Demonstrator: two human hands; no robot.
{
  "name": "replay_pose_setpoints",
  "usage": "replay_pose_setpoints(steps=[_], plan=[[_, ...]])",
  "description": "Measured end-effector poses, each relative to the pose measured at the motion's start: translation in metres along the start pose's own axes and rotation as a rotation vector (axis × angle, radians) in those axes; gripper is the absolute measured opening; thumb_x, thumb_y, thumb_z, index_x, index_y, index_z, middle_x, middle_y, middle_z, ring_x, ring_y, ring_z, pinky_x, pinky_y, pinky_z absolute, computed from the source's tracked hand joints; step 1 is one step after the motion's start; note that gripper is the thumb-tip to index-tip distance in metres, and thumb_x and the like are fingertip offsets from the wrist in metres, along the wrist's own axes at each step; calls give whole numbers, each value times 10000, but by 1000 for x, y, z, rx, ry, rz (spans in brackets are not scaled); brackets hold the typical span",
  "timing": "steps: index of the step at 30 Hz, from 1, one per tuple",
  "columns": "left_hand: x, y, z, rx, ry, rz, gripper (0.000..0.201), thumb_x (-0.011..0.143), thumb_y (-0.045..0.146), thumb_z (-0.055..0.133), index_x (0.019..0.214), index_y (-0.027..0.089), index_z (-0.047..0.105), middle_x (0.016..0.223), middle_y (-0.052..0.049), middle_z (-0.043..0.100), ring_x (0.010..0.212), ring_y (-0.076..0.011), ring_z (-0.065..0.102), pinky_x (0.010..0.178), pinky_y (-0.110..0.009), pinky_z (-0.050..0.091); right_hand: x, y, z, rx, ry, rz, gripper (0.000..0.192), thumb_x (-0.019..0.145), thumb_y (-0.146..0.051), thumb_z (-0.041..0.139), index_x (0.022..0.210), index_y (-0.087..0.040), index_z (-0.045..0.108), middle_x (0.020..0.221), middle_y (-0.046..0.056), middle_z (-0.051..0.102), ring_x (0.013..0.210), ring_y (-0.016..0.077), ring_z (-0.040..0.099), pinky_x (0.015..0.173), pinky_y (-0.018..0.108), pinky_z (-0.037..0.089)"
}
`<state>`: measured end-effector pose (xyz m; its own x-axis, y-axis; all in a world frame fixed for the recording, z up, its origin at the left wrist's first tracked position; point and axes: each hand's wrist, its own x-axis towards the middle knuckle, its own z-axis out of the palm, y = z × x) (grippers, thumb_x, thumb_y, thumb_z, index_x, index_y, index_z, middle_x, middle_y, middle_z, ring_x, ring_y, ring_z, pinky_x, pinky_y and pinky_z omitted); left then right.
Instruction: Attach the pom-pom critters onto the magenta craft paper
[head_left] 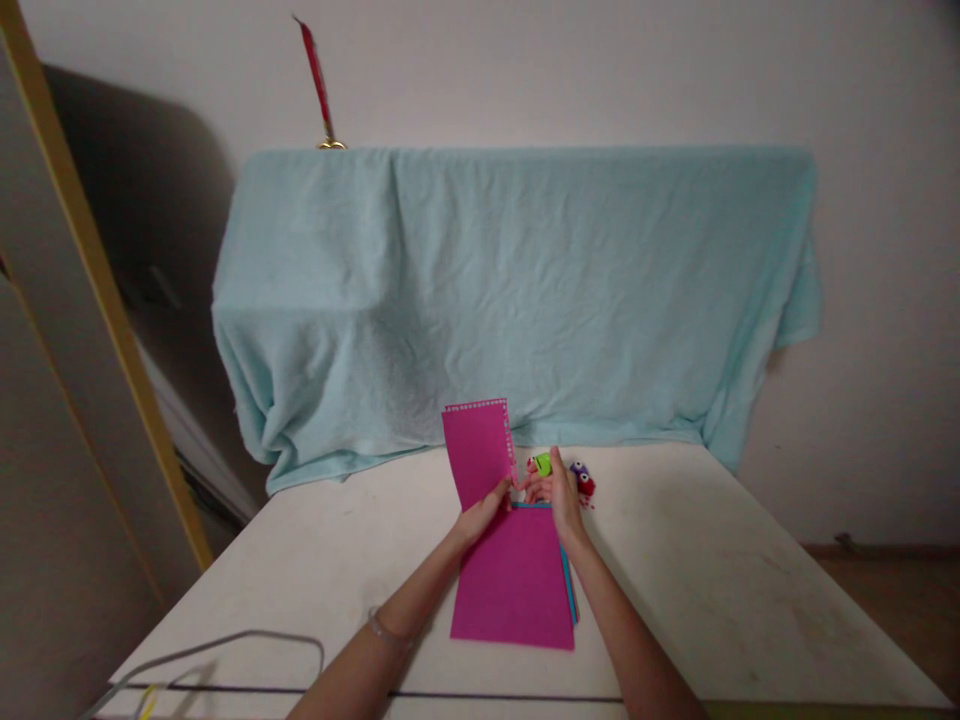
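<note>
A tall magenta paper piece with white dots along its top and right edges stands raised above the table. My left hand is closed on its lower right part. My right hand is just to the right, thumb up and apart from the curved fingers, its fingertips close to the dotted edge; whether they touch it I cannot tell. Below both hands a magenta sheet lies flat, with the blue edge of another sheet showing under it. Beyond my right hand are a green piece with an eye and purple and red pieces with eyes.
The white table has a light blue cloth draped over something at its back. A red stick-like thing rises behind the cloth. A grey cable crosses the front left. A yellow-edged panel stands at left.
</note>
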<state>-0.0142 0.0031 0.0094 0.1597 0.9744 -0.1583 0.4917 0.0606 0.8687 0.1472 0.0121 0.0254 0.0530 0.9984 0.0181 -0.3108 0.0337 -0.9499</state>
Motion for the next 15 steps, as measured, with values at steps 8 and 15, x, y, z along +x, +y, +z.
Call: replay_pose_setpoints(steps=[8,15], plan=[[0,-4,-3,-24,64,-61,635,914,712,261,692,236,617,800,-44,690,880,-255,634,943,-381,458,-3,-3,2,-136,27,-37,700,815,-855,370,656,-213,599,534,88,693,398,207,615,393,291,447],[4,-12,-1,-17,41,-34,625,924,693,256,714,235,625,804,-40,688,904,-252,632,980,-382,428,-11,-14,8,-211,65,-53,705,817,-853,365,663,-223,640,487,84,673,434,242,650,413,307,480]])
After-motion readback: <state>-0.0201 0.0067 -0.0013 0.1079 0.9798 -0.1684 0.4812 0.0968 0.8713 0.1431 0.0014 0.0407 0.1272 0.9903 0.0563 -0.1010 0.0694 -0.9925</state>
